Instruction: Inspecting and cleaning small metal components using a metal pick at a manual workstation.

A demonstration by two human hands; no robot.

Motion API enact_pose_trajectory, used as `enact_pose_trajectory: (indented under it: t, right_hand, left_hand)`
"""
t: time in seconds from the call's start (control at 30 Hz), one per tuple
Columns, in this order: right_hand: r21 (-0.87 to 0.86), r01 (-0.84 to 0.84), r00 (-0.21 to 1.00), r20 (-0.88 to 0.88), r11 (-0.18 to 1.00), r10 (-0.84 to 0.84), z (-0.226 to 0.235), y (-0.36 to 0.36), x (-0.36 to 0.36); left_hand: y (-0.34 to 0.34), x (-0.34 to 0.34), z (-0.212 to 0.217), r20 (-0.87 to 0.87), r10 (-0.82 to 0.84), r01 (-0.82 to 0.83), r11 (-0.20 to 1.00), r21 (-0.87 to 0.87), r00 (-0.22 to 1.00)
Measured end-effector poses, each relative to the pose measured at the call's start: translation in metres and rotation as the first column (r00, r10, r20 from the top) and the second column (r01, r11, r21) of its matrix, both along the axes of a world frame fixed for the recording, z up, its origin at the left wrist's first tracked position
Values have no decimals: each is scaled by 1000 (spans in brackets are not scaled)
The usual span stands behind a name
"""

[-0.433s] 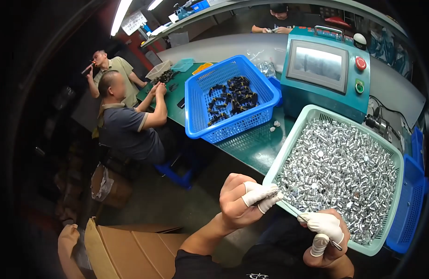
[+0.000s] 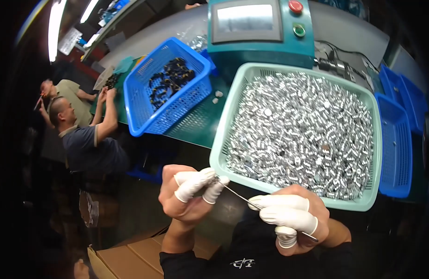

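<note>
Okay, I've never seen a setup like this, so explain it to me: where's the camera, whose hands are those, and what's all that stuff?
There's no robot here. A person wears two cameras on their head; this wide, bent view comes from the left one, looking down.

The left hand and right hand are the wearer's own, with white covers on some fingers. The right holds a thin metal rod; the left pinches something small at its far end, too tiny to identify.

Beyond them, a pale green basket holds many shiny metal pieces. On the green tabletop sits a blue basket of dark parts, beside a teal machine with a screen. Other people are at the left.
</note>
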State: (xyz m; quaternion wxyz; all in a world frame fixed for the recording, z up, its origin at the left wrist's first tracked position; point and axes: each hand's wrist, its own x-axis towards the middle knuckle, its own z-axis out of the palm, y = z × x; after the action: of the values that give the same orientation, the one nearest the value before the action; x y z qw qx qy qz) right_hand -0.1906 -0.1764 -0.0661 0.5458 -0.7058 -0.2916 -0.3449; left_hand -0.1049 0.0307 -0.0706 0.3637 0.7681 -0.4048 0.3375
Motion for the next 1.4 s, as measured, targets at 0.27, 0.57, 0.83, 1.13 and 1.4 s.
enact_pose_trajectory:
  t: [0.27, 0.57, 0.83, 1.13, 1.4]
  right_hand:
    - [61, -40, 998, -40, 997, 43, -5, -4, -3]
    - [83, -1, 1000, -19, 997, 2, -12, 0, 4]
    - [-14, 194, 972, 137, 981, -191, -14, 17, 11]
    - [-60, 166, 979, 134, 984, -157, -11, 16, 4]
    - [14, 139, 978, 152, 990, -140, -14, 14, 4]
  left_hand:
    - [-7, -6, -3, -48, -7, 6, 1000, -22, 999]
    - [-5, -6, -3, -46, -29, 29, 1000, -1, 998]
    - [-10, -10, 2, 176, 77, -106, 981, 163, 981]
    - [-7, -15, 7, 126, 75, -97, 980, 175, 989]
    - [-8, -19, 14, 167, 65, -93, 981, 167, 984]
